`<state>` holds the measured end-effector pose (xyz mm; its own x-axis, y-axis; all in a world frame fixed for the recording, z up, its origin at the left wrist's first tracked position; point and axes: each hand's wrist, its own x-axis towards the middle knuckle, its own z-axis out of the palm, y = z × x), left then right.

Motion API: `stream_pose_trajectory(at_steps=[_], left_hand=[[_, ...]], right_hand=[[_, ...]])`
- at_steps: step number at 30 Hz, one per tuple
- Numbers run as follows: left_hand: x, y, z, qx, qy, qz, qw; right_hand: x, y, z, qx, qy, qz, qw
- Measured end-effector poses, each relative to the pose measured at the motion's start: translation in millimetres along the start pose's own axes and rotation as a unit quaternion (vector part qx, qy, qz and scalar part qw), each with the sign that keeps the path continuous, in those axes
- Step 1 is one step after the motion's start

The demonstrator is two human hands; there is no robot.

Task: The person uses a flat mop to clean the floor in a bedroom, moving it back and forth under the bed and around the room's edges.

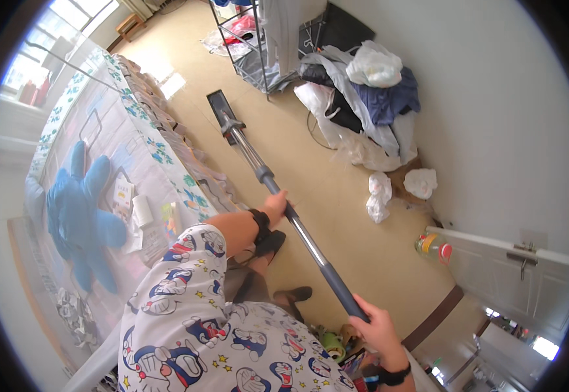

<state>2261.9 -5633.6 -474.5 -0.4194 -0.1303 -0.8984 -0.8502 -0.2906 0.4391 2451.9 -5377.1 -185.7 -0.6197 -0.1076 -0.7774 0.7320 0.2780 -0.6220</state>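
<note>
In the head view, the left hand [275,208] was wrapped around the mop [306,240] midway along its pole; the right hand [376,326] was closed about its upper end. The mop head [219,108] lay on the floor [340,209], between the bed's [146,163] right edge and the rack [263,62]. A blue plush [72,212] lay toward the bed's left edge.

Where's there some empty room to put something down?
There's bare floor between the mop and the bottle by the door, and a strip between the mop head and the bed. It's crowded along the wall, with piled clothes and white bags, and around the blue plush toy on the bed.
</note>
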Motion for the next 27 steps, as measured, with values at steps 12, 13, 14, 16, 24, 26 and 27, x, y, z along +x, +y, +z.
stream_pose_trajectory(at_steps=[12,13,14,16,24,26,27], left_hand=[[173.2,192.8,-71.9,0.172,0.083,0.174,0.966],[172.4,198.1,-67.9,0.224,0.092,0.164,0.956],[171.9,203.9,-67.5,0.271,0.106,0.157,0.944],[185.7,207.7,-68.1,0.284,0.124,0.149,0.939],[215.2,176.1,-48.8,0.917,-0.020,0.096,0.388],[209.5,154.4,-42.0,0.905,-0.041,0.083,0.415],[202.8,142.0,-36.9,0.902,-0.045,0.076,0.422]], right_hand=[[226.4,-112.0,87.3,0.179,-0.133,-0.005,0.975],[233.5,-113.9,92.1,0.228,-0.129,0.010,0.965],[240.1,-116.3,96.9,0.273,-0.130,0.022,0.953],[247.3,-114.8,103.7,0.238,-0.135,0.040,0.961],[230.6,-62.3,107.8,0.416,-0.154,0.138,0.885],[217.8,-40.3,97.2,0.429,-0.154,0.144,0.879],[209.2,-26.1,92.4,0.438,-0.161,0.147,0.872]])
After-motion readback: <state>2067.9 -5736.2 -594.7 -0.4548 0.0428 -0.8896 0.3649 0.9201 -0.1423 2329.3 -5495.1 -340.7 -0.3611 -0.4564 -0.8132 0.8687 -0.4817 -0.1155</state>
